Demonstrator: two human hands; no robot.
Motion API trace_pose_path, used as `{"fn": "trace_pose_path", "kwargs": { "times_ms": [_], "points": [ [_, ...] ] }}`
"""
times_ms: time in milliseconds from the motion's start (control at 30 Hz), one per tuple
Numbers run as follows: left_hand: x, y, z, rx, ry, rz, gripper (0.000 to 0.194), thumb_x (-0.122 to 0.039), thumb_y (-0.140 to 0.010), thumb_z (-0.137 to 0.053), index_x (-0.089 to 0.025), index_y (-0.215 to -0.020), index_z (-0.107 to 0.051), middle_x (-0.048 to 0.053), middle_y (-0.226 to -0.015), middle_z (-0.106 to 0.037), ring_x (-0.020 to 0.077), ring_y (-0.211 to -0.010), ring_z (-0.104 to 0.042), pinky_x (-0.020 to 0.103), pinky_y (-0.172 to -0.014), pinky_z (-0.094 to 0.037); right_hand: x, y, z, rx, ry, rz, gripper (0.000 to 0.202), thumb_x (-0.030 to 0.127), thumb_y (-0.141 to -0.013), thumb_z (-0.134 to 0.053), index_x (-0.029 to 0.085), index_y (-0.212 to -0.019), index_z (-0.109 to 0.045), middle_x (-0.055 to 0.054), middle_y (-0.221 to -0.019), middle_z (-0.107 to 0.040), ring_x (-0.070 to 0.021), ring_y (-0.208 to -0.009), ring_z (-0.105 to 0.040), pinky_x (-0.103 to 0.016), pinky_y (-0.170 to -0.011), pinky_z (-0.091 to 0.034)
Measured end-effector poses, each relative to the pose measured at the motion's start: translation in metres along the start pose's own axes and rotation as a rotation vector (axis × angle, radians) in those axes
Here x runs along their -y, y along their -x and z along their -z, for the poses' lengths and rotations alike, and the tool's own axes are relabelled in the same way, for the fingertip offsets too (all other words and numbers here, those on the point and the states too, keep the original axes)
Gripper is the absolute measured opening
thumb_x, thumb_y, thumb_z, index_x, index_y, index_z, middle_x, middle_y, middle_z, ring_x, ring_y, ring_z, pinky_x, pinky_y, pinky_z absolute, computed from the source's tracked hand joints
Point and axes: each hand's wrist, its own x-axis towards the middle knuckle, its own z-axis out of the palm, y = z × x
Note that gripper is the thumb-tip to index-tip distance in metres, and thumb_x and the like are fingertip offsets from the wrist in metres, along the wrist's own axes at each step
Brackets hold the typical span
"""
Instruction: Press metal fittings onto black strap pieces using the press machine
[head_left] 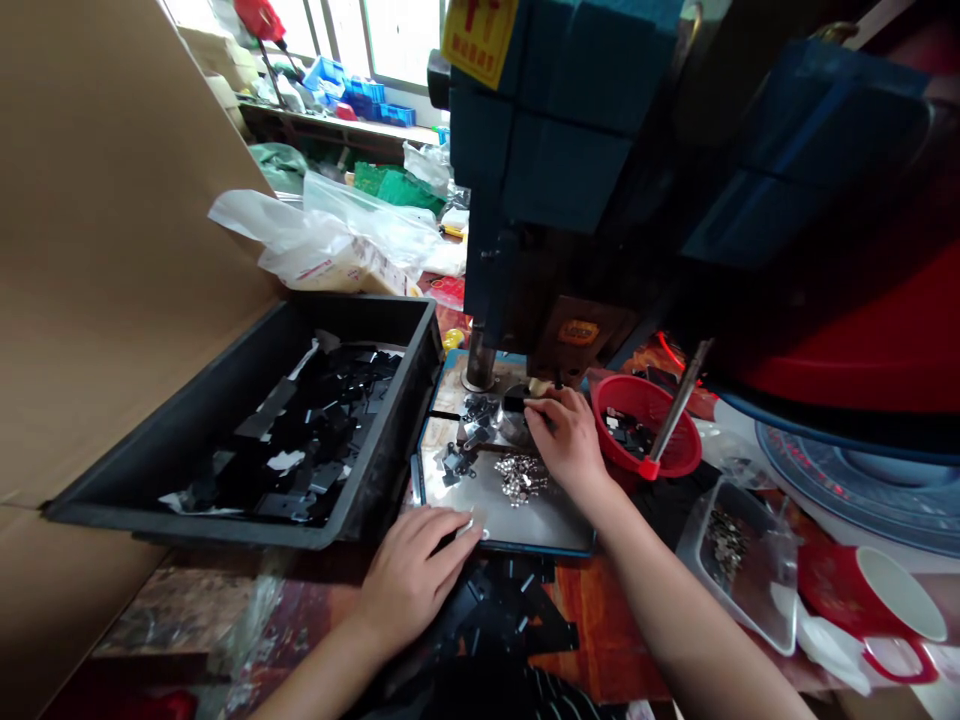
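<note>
My left hand (424, 565) rests at the front edge of the press's metal plate (544, 525), fingers together. A small pale piece shows at its fingertips; its kind is too small to make out. My right hand (568, 440) reaches under the blue press (559, 160), thumb and fingers closed beside a black block (515, 399). Whatever they hold is hidden. Between my hands lies a pile of small shiny metal parts (519, 478). Dark flat pieces (457, 464) lie left of it. More black flat pieces (499, 605) are spread below the plate, near my left hand.
A black bin (431, 370) of black pieces stands left, against cardboard (135, 230). Right of the press are a red basket (690, 450), a metal lever (681, 400), a clear tub (784, 600) of small parts and a red mug (847, 590). Plastic bags (352, 235) lie behind.
</note>
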Motion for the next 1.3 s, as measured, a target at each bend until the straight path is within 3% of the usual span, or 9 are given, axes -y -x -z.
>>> {"fn": "trace_pose_path", "kwargs": {
  "times_ms": [233, 533, 800, 967, 1100, 1300],
  "points": [
    [-0.005, -0.004, 0.005, 0.039, -0.071, 0.110, 0.031, -0.020, -0.086, -0.054, -0.024, -0.116, -0.063, 0.006, -0.092, -0.064, 0.0208, -0.083, -0.058, 0.039, -0.077, -0.047, 0.004, 0.010, 0.010, 0.052, 0.121, 0.080, 0.025, 0.034, -0.089, -0.052, 0.030, -0.109, -0.066, -0.005, -0.114, -0.062, -0.0252, -0.108, -0.052, -0.054, -0.104, -0.027],
    [0.000, -0.011, 0.011, 0.050, 0.006, 0.148, 0.027, -0.022, -0.088, -0.052, -0.022, -0.112, -0.064, 0.007, -0.089, -0.061, 0.0203, -0.084, -0.058, 0.037, -0.076, -0.050, -0.004, 0.027, 0.011, -0.071, -0.047, 0.016, 0.029, 0.031, -0.088, -0.052, 0.026, -0.115, -0.062, -0.008, -0.117, -0.060, -0.0236, -0.108, -0.053, -0.046, -0.094, -0.044],
    [0.001, -0.002, 0.012, 0.040, -0.022, 0.139, 0.029, -0.018, -0.085, -0.057, -0.022, -0.113, -0.064, 0.007, -0.097, -0.063, 0.0216, -0.089, -0.057, 0.040, -0.080, -0.048, 0.001, 0.039, 0.015, -0.056, -0.004, -0.007, 0.021, 0.030, -0.088, -0.052, 0.027, -0.104, -0.066, -0.006, -0.113, -0.060, -0.0241, -0.107, -0.053, -0.048, -0.096, -0.042],
    [0.001, -0.002, 0.012, -0.022, 0.061, 0.142, 0.028, -0.011, -0.086, -0.054, -0.022, -0.110, -0.064, 0.006, -0.094, -0.064, 0.0194, -0.089, -0.057, 0.037, -0.080, -0.048, 0.020, 0.054, 0.017, -0.059, -0.042, 0.067, 0.020, 0.023, -0.087, -0.053, 0.026, -0.103, -0.065, -0.007, -0.109, -0.061, -0.0230, -0.104, -0.056, -0.050, -0.098, -0.039],
    [-0.002, -0.021, 0.008, -0.147, 0.147, 0.276, 0.022, -0.013, -0.088, -0.052, -0.020, -0.105, -0.064, 0.006, -0.096, -0.066, 0.0185, -0.091, -0.060, 0.034, -0.084, -0.049, 0.039, 0.074, 0.018, 0.007, -0.110, 0.158, 0.024, 0.017, -0.086, -0.053, 0.026, -0.105, -0.063, -0.005, -0.104, -0.063, -0.0216, -0.103, -0.056, -0.049, -0.100, -0.039],
    [0.001, -0.093, -0.002, -0.287, 0.318, 0.425, 0.018, -0.022, -0.090, -0.052, -0.021, -0.101, -0.066, 0.003, -0.096, -0.070, 0.0170, -0.090, -0.065, 0.030, -0.083, -0.050, 0.029, 0.068, 0.024, -0.066, -0.106, 0.098, 0.023, 0.018, -0.088, -0.051, 0.024, -0.108, -0.061, -0.007, -0.105, -0.062, -0.0216, -0.101, -0.056, -0.045, -0.091, -0.045]
  ]
}}
